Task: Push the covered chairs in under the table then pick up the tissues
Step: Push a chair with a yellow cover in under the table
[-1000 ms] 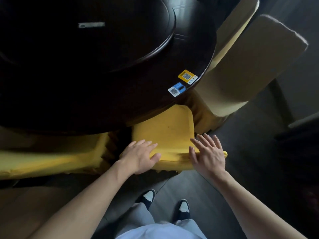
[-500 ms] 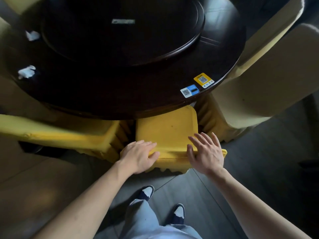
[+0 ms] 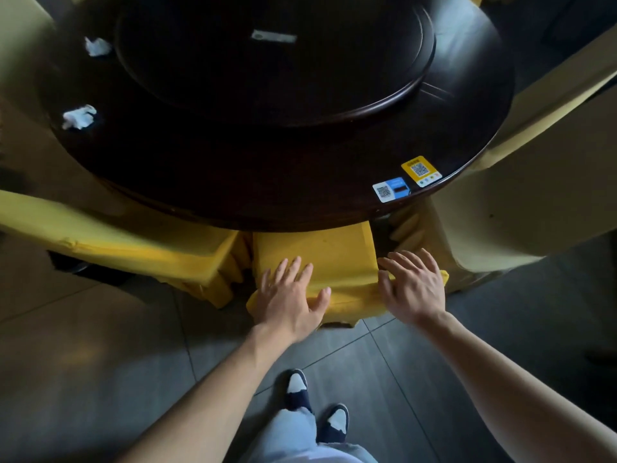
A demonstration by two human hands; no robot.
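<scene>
A yellow-covered chair (image 3: 337,262) stands in front of me, its seat partly under the dark round table (image 3: 253,168). My left hand (image 3: 290,295) lies flat on the top of the chair's back at its left end, fingers straight. My right hand (image 3: 412,284) rests flat at the right end, fingers spread. Two crumpled white tissues lie on the table's far left: one tissue (image 3: 78,116) nearer me, another tissue (image 3: 96,46) farther back.
A second yellow-covered chair (image 3: 117,242) stands to the left, and a pale-covered chair (image 3: 521,198) to the right. A raised turntable (image 3: 273,58) fills the table's middle. Two QR stickers (image 3: 405,180) sit at the table's near edge. Grey floor tiles and my shoes (image 3: 317,406) lie below.
The chair has slid further under the table with both hands on it. The view has pulled back and tilted, bringing the two tissues at the table's left into sight.
</scene>
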